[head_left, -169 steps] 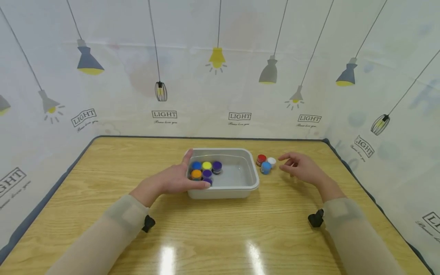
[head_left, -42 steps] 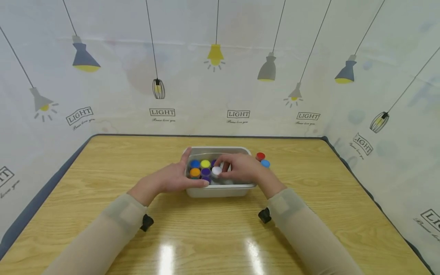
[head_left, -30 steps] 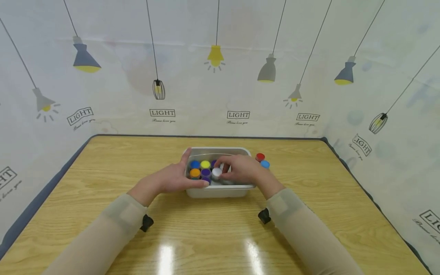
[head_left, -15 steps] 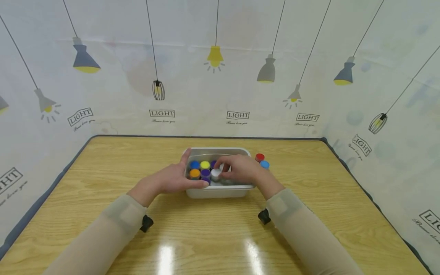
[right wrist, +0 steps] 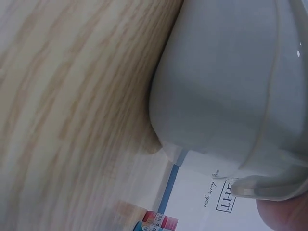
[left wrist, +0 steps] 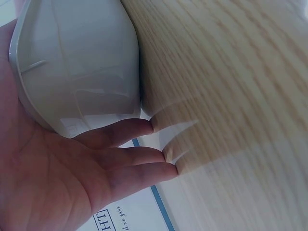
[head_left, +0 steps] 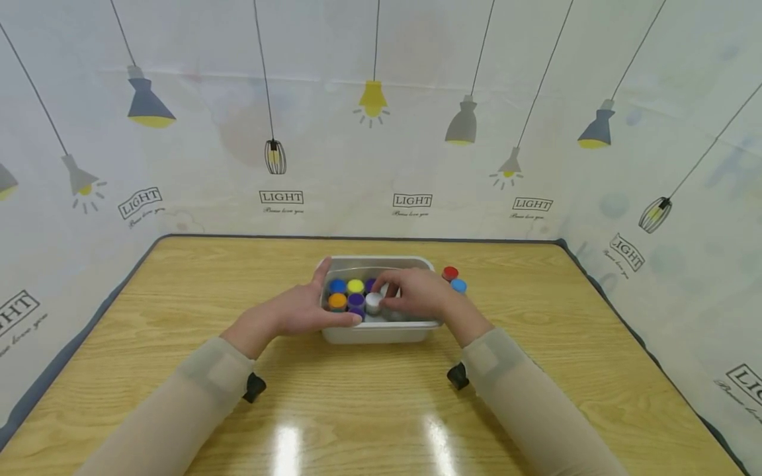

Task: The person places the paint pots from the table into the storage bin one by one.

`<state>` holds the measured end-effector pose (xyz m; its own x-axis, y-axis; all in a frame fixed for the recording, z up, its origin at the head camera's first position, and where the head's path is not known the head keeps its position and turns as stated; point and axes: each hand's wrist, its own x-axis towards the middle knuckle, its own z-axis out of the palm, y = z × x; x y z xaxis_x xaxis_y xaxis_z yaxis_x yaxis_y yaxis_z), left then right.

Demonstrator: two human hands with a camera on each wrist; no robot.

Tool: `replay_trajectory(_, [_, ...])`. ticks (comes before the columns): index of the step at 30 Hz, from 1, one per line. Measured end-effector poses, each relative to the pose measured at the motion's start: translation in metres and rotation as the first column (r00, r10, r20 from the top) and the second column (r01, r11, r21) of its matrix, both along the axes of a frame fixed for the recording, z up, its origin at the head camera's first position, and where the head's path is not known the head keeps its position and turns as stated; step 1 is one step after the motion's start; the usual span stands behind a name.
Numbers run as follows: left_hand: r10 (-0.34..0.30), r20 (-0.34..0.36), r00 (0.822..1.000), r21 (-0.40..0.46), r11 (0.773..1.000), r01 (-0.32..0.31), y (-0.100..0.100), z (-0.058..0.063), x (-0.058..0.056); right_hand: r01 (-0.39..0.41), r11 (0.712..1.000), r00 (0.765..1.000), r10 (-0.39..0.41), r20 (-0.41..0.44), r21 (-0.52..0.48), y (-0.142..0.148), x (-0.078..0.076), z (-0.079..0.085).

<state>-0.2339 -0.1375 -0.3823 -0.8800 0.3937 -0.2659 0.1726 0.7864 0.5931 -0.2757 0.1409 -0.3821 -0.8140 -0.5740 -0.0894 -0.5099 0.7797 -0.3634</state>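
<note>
A pale grey plastic basin (head_left: 381,334) stands on the wooden table. Straight fingers of my left hand (head_left: 292,309) rest along its left end, the thumb over the near rim. The left wrist view shows several fingers of that hand (left wrist: 62,173) extended beside the basin wall (left wrist: 91,62). Inside the basin, my right hand (head_left: 425,291) pinches a small white-lidded paint pot (head_left: 373,303) between thumb and index finger. Beside it are pots with blue (head_left: 337,285), yellow (head_left: 355,286), orange (head_left: 337,302) and purple lids (head_left: 356,300). My right hand partly hides one purple lid.
On the table right of the basin stand a red-lidded pot (head_left: 450,272) and a light-blue-lidded pot (head_left: 458,285). The right wrist view shows the red pot (right wrist: 159,219) low down. A lamp-printed backdrop (head_left: 333,211) rises behind the table (head_left: 345,410).
My right hand has moved left into the basin. The white-lidded pot has gone from the table to beside the purple pots, and sinks slightly in the last second. My left hand stays put.
</note>
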Motion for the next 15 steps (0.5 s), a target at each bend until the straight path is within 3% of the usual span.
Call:
replay_trajectory(3, [0.004,0.004,1.0,0.005,1.0,-0.004,-0.001,0.0,0.001,-0.001,0.999,1.0,0.002,0.002,-0.041,0.0,0.001,0.0])
replay_trajectory(6, [0.012,0.005,1.0,0.006,1.0,-0.012,-0.002,-0.001,0.001,0.015,0.99,1.0,-0.012,0.022,-0.143,0.002,0.001,0.0])
replay_trajectory(12, [0.016,0.013,1.0,-0.005,1.0,-0.016,-0.001,-0.002,-0.001,0.052,0.934,0.997,-0.025,0.08,-0.354,0.011,0.001,0.008])
replay_trajectory(15, [0.017,0.019,1.0,0.001,1.0,-0.017,-0.001,-0.002,0.0,0.056,0.905,0.998,-0.034,0.06,-0.422,0.022,-0.001,0.014])
